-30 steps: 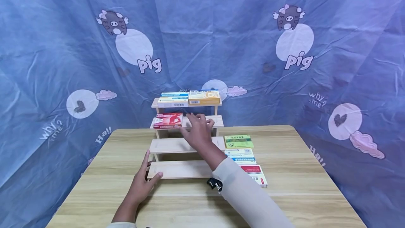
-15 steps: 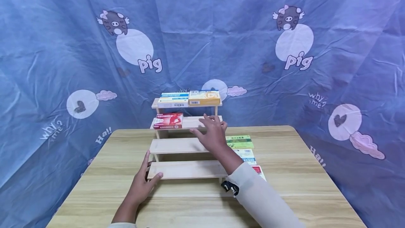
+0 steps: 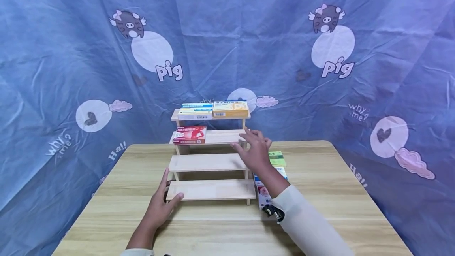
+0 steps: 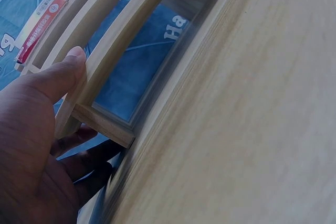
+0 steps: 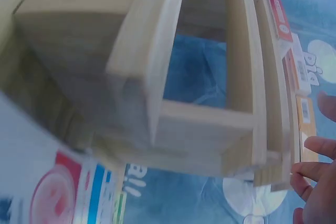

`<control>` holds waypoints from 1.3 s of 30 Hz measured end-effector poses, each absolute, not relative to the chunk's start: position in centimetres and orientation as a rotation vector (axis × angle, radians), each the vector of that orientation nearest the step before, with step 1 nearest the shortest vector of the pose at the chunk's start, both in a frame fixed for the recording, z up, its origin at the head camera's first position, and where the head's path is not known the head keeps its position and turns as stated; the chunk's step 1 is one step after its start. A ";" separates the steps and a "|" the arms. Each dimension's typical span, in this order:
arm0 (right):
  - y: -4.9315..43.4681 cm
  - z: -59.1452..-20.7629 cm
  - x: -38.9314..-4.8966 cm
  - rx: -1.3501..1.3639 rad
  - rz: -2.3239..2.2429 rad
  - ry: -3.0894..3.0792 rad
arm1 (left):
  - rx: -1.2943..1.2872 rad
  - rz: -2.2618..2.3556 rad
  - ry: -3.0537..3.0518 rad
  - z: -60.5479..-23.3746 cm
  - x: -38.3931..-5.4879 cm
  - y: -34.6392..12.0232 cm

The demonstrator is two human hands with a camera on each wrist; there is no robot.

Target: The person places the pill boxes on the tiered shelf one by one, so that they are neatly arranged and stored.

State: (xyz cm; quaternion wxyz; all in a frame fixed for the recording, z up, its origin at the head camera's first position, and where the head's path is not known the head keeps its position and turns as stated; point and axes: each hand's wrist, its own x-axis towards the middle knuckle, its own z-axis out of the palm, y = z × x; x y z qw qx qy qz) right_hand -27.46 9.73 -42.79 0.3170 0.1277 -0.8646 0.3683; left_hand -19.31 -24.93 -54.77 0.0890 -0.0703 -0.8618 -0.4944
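A wooden four-step display rack (image 3: 213,190) stands on the table. At the left end of its lowest step, my left hand (image 3: 159,205) grips the rack; the left wrist view shows the thumb (image 4: 68,72) on the plank and the other fingers around the side. My right hand (image 3: 254,151), fingers loosely bent, hovers by the right end of the second step from the top and holds nothing. A red medicine box (image 3: 189,135) lies at the left of that step. On the top step, a white-and-blue medicine box (image 3: 195,111) sits beside a yellow one (image 3: 230,108).
Right of the rack, several medicine boxes lie on the table (image 3: 330,192): a green box (image 3: 278,158), a white-and-blue one (image 3: 281,171), and a white one with a red circle (image 3: 264,194) nearest me. My right arm partly covers them. A blue printed curtain (image 3: 227,58) hangs behind.
My right hand has moved right, away from the red medicine box, along the second step to its right end. My left hand stays in place on the rack.
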 end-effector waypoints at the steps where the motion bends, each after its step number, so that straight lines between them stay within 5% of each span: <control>1: 10.0 -42.9 -27.4 0.332 0.979 -2.264 | -0.206 -1.477 -2.564 -54.8 -19.4 -24.9; 29: 18.4 -44.1 -25.2 0.160 1.173 -2.475 | -0.182 -1.469 -2.583 -54.6 -19.2 -25.1; 39: 21.7 -45.1 -23.9 0.345 1.131 -2.641 | -0.194 -1.523 -2.586 -54.3 -19.3 -25.1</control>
